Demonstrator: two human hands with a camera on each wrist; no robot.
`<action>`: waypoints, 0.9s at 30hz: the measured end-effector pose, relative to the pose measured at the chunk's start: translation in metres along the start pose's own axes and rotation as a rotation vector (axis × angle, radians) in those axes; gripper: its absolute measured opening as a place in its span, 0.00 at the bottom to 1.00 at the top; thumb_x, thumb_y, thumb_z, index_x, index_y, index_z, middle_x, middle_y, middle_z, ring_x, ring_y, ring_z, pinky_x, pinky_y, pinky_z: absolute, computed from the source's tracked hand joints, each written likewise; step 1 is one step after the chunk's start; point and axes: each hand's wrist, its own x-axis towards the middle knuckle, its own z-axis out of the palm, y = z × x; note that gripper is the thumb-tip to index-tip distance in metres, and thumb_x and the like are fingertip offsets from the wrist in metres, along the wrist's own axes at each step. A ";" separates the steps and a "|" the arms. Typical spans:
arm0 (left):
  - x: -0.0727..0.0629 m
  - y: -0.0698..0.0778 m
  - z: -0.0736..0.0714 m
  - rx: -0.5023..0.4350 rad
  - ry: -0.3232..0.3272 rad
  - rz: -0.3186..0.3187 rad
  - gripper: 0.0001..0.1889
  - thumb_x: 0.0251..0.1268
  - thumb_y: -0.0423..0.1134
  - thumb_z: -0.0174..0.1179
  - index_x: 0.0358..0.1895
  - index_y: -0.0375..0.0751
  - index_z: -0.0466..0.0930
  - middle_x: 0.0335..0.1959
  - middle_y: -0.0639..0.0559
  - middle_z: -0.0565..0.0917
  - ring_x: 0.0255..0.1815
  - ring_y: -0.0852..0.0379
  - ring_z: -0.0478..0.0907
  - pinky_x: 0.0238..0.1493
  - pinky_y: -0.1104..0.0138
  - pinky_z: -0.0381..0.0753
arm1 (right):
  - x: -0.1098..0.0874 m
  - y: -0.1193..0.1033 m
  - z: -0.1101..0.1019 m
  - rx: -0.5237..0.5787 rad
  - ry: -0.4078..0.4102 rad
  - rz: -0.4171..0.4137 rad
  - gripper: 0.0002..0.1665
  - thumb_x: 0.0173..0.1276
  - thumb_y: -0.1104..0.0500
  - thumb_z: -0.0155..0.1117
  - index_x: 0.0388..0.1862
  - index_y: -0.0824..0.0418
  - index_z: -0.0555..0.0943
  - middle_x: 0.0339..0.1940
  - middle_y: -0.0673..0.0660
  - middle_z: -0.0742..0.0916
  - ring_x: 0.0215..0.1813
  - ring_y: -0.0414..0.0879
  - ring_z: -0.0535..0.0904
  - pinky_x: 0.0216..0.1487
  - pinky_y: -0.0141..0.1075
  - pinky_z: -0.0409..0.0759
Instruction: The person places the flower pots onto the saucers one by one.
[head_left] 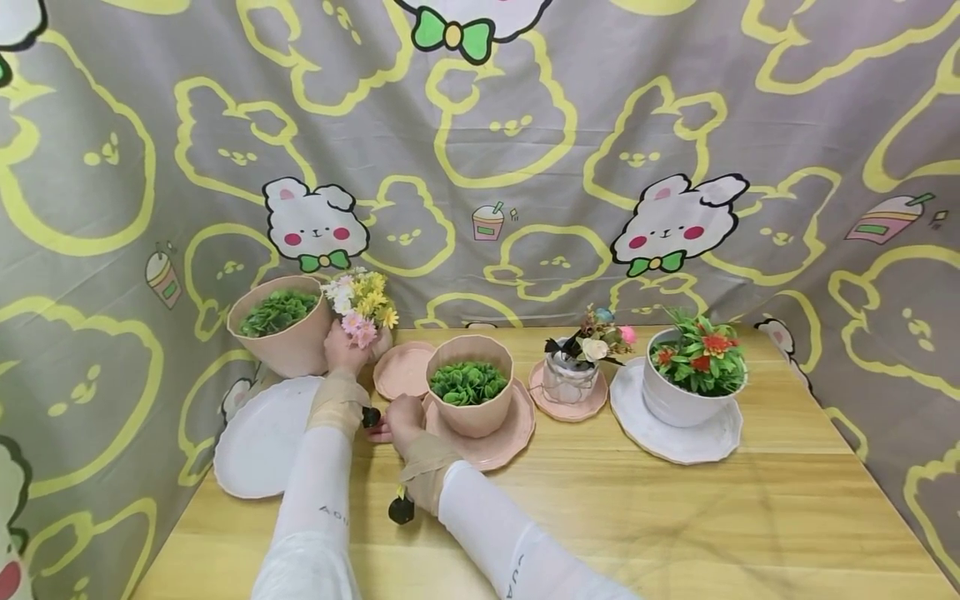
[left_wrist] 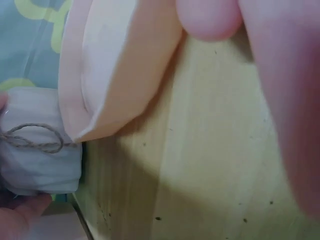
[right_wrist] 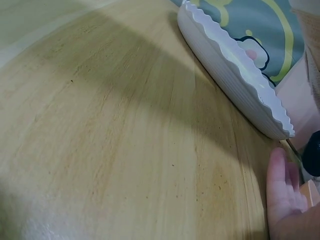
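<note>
My left hand (head_left: pixel 347 350) grips a small whitish flower pot (left_wrist: pixel 45 160) tied with twine, its fingers on either side of it in the left wrist view. White, yellow and pink flowers (head_left: pixel 362 307) fill that pot. Just right of it lies a small pink saucer (head_left: pixel 403 368), with no pot on it. My right hand (head_left: pixel 405 417) is at the saucer's near edge, fingers stretched out to the left above the table. In the right wrist view its straight fingers (right_wrist: pixel 278 167) show beside a pink edge.
A large pink pot (head_left: pixel 288 354) with leaves stands back left, behind a white scalloped plate (head_left: pixel 262 437). Right of my hands, another leafy pink pot (head_left: pixel 472 417) sits on a pink plate (head_left: pixel 517 425). Farther right are a glass jar (head_left: pixel 570 379) and a white pot (head_left: pixel 686 404), both with flowers.
</note>
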 end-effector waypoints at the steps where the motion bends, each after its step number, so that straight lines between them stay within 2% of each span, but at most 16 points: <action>1: 0.000 0.001 -0.001 -0.002 0.008 0.007 0.39 0.54 0.50 0.68 0.63 0.28 0.64 0.57 0.27 0.75 0.63 0.29 0.70 0.67 0.43 0.70 | -0.040 -0.017 0.009 -0.054 0.074 -0.037 0.30 0.82 0.56 0.33 0.70 0.77 0.54 0.47 0.83 0.81 0.50 0.75 0.81 0.52 0.62 0.81; 3: 0.001 0.004 -0.003 -0.001 0.021 0.031 0.39 0.55 0.50 0.67 0.64 0.28 0.64 0.57 0.27 0.76 0.62 0.29 0.71 0.66 0.43 0.70 | -0.088 -0.038 0.015 -0.088 0.096 -0.065 0.28 0.81 0.59 0.30 0.68 0.80 0.56 0.49 0.83 0.81 0.52 0.75 0.80 0.55 0.61 0.81; 4: 0.002 0.005 -0.004 -0.001 0.028 0.044 0.39 0.54 0.50 0.67 0.63 0.28 0.65 0.57 0.27 0.76 0.61 0.29 0.72 0.66 0.43 0.71 | -0.099 -0.043 0.017 -0.092 0.105 -0.074 0.27 0.80 0.61 0.30 0.68 0.80 0.56 0.49 0.83 0.81 0.53 0.74 0.79 0.56 0.61 0.80; 6: 0.003 0.008 -0.006 -0.002 0.039 0.068 0.39 0.54 0.50 0.67 0.63 0.28 0.65 0.56 0.28 0.77 0.61 0.30 0.72 0.65 0.43 0.71 | -0.092 -0.041 0.017 -0.104 0.107 -0.084 0.27 0.80 0.61 0.30 0.68 0.80 0.55 0.48 0.82 0.81 0.52 0.74 0.80 0.54 0.62 0.80; 8: 0.004 0.011 -0.007 0.001 0.041 0.089 0.39 0.54 0.50 0.67 0.63 0.29 0.66 0.57 0.29 0.77 0.61 0.30 0.73 0.65 0.44 0.72 | -0.065 -0.030 0.014 -0.101 0.096 -0.098 0.27 0.80 0.60 0.31 0.67 0.79 0.57 0.44 0.81 0.83 0.47 0.73 0.82 0.49 0.62 0.82; 11: 0.003 0.014 -0.009 0.001 0.036 0.116 0.38 0.53 0.50 0.69 0.62 0.30 0.66 0.56 0.29 0.78 0.60 0.31 0.73 0.64 0.44 0.73 | 0.026 0.007 -0.005 -0.059 -0.029 -0.004 0.29 0.80 0.56 0.30 0.59 0.81 0.63 0.38 0.79 0.85 0.41 0.70 0.85 0.41 0.59 0.85; 12: 0.002 0.015 -0.010 -0.004 0.032 0.123 0.38 0.53 0.50 0.69 0.62 0.30 0.66 0.56 0.29 0.78 0.60 0.31 0.73 0.64 0.44 0.73 | 0.055 0.016 -0.013 -0.026 -0.125 0.059 0.31 0.80 0.53 0.30 0.56 0.82 0.66 0.39 0.78 0.85 0.42 0.69 0.85 0.42 0.57 0.85; 15: -0.003 0.019 -0.013 0.000 0.018 0.175 0.38 0.53 0.48 0.70 0.63 0.29 0.67 0.56 0.29 0.78 0.59 0.30 0.74 0.63 0.43 0.73 | 0.114 0.030 -0.036 0.074 -0.360 0.333 0.35 0.80 0.51 0.32 0.56 0.84 0.70 0.53 0.78 0.82 0.57 0.67 0.80 0.60 0.52 0.80; 17: -0.008 0.022 -0.016 0.007 0.000 0.211 0.38 0.53 0.48 0.70 0.63 0.29 0.67 0.56 0.29 0.78 0.58 0.29 0.74 0.63 0.42 0.74 | 0.121 0.026 -0.043 0.131 -0.455 0.490 0.34 0.80 0.50 0.35 0.64 0.81 0.66 0.65 0.77 0.74 0.69 0.66 0.71 0.73 0.49 0.67; 18: -0.011 0.024 -0.018 0.011 -0.010 0.230 0.38 0.53 0.48 0.70 0.63 0.29 0.67 0.56 0.29 0.78 0.58 0.29 0.75 0.63 0.42 0.74 | 0.125 0.025 -0.048 0.164 -0.527 0.559 0.34 0.79 0.50 0.41 0.66 0.80 0.64 0.68 0.76 0.71 0.72 0.66 0.67 0.76 0.48 0.64; 19: -0.013 0.025 -0.019 0.013 -0.023 0.250 0.38 0.52 0.48 0.70 0.63 0.29 0.67 0.56 0.29 0.78 0.58 0.29 0.75 0.63 0.42 0.74 | 0.126 0.024 -0.049 0.181 -0.545 0.589 0.35 0.77 0.50 0.43 0.67 0.80 0.64 0.69 0.77 0.70 0.73 0.66 0.65 0.77 0.49 0.62; 20: -0.016 0.026 -0.021 0.012 -0.038 0.268 0.38 0.52 0.48 0.70 0.63 0.30 0.67 0.56 0.29 0.79 0.59 0.29 0.75 0.63 0.42 0.74 | 0.133 0.027 -0.052 0.183 -0.584 0.596 0.35 0.77 0.49 0.44 0.67 0.79 0.64 0.69 0.77 0.70 0.73 0.67 0.65 0.76 0.49 0.64; 23: -0.024 0.028 -0.022 -0.004 -0.071 0.320 0.38 0.51 0.46 0.71 0.63 0.32 0.67 0.57 0.30 0.79 0.59 0.30 0.75 0.63 0.43 0.74 | 0.160 0.048 -0.050 0.128 -0.555 0.479 0.39 0.79 0.44 0.38 0.62 0.80 0.68 0.64 0.79 0.74 0.67 0.68 0.71 0.69 0.51 0.72; 24: -0.027 0.028 -0.022 -0.019 -0.081 0.339 0.38 0.50 0.45 0.71 0.63 0.32 0.67 0.57 0.30 0.79 0.59 0.31 0.76 0.63 0.44 0.75 | 0.176 0.058 -0.051 0.095 -0.553 0.430 0.41 0.79 0.42 0.34 0.60 0.81 0.69 0.62 0.80 0.75 0.66 0.69 0.73 0.66 0.53 0.74; 25: -0.030 0.028 -0.022 -0.031 -0.089 0.365 0.37 0.50 0.44 0.71 0.62 0.32 0.69 0.56 0.30 0.79 0.58 0.32 0.76 0.62 0.44 0.75 | 0.189 0.067 -0.050 0.071 -0.523 0.401 0.41 0.80 0.43 0.28 0.61 0.81 0.69 0.63 0.80 0.74 0.67 0.70 0.72 0.68 0.53 0.73; 27: -0.036 0.027 -0.020 -0.057 -0.092 0.420 0.35 0.48 0.43 0.72 0.60 0.30 0.72 0.54 0.30 0.81 0.55 0.32 0.78 0.59 0.44 0.77 | 0.223 0.086 -0.051 0.066 -0.478 0.382 0.40 0.81 0.47 0.22 0.62 0.80 0.68 0.63 0.80 0.73 0.67 0.70 0.70 0.70 0.54 0.71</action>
